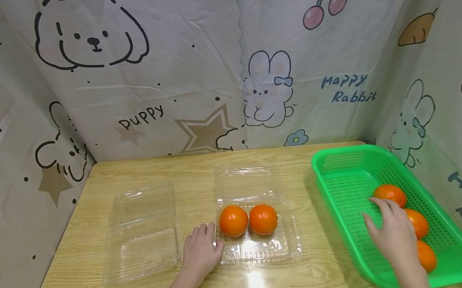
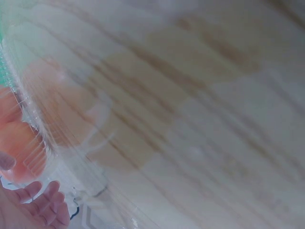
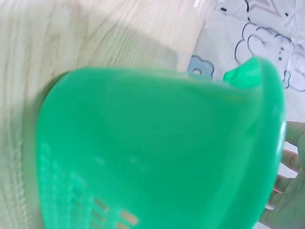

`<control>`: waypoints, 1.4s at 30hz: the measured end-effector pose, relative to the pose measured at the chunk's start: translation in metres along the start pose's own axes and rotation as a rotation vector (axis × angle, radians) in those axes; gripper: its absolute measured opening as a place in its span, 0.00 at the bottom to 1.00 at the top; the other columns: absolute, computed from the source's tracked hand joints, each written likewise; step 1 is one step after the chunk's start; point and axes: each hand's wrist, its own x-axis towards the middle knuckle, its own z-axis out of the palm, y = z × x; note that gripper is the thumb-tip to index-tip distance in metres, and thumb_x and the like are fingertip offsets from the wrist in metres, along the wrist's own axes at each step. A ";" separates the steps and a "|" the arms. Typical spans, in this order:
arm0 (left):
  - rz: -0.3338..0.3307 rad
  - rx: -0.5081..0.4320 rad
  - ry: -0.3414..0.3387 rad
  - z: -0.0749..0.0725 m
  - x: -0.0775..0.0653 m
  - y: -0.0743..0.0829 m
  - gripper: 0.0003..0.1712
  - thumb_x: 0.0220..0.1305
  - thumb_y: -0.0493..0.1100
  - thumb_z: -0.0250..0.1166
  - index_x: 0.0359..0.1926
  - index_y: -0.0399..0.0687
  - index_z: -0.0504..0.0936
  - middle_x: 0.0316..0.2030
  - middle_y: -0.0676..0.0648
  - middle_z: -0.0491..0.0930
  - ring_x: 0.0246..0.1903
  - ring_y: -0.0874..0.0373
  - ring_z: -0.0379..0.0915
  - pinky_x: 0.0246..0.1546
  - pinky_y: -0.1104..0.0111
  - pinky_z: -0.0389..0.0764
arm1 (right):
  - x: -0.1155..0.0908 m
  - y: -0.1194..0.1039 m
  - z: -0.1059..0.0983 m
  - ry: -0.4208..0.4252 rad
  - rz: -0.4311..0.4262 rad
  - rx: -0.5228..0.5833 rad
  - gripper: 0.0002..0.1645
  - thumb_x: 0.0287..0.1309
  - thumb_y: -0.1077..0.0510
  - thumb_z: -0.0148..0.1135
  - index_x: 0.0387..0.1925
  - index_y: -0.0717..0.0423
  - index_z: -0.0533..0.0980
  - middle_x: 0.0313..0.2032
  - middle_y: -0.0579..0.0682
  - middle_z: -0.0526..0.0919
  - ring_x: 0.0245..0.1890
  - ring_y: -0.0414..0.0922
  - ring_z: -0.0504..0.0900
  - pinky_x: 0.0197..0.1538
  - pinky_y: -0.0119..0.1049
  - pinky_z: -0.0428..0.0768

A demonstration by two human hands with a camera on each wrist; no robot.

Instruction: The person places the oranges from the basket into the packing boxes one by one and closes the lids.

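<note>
My left hand (image 1: 203, 250) rests beside the left edge of a clear plastic clamshell box (image 1: 292, 242), its thumb at the rim. Inside that lidded box, which stands unfolded, two oranges (image 1: 233, 221) sit side by side. Over a green basket (image 1: 341, 231) hangs my right hand (image 1: 393, 234), thumb and fingers spread, fingertips at the farthest orange (image 1: 390, 195); whether they touch it I cannot tell. Two more oranges (image 1: 427, 256) lie along the basket's right side, partly hidden by that hand. The right wrist view shows mostly the basket's wall (image 3: 143, 143), with fingers past its rim.
A second clear clamshell box (image 1: 149, 250) lies unfolded to the left of my left hand, with nothing in it. The wooden table (image 1: 316, 273) meets printed cloth walls (image 1: 204, 70) at the back and sides. The basket stands close to the right wall.
</note>
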 end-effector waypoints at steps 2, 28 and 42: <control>0.003 0.004 0.003 0.000 0.000 0.000 0.26 0.54 0.51 0.55 0.50 0.40 0.71 0.37 0.43 0.73 0.34 0.50 0.68 0.32 0.59 0.71 | -0.002 0.005 -0.002 -0.011 0.030 -0.006 0.25 0.53 0.60 0.61 0.53 0.63 0.69 0.50 0.68 0.68 0.49 0.66 0.66 0.45 0.64 0.63; 0.008 0.002 0.015 -0.001 0.000 0.000 0.26 0.54 0.51 0.56 0.50 0.40 0.72 0.37 0.43 0.73 0.35 0.50 0.68 0.32 0.59 0.72 | -0.021 0.060 -0.008 -0.271 0.329 -0.124 0.40 0.50 0.53 0.61 0.59 0.68 0.57 0.55 0.77 0.57 0.51 0.73 0.57 0.47 0.68 0.60; -0.002 -0.001 0.006 0.000 -0.001 0.000 0.26 0.54 0.51 0.56 0.51 0.40 0.72 0.38 0.43 0.73 0.35 0.50 0.67 0.32 0.60 0.71 | -0.022 0.072 -0.010 -0.462 0.369 -0.139 0.54 0.46 0.40 0.63 0.61 0.71 0.52 0.54 0.80 0.53 0.49 0.76 0.57 0.47 0.68 0.61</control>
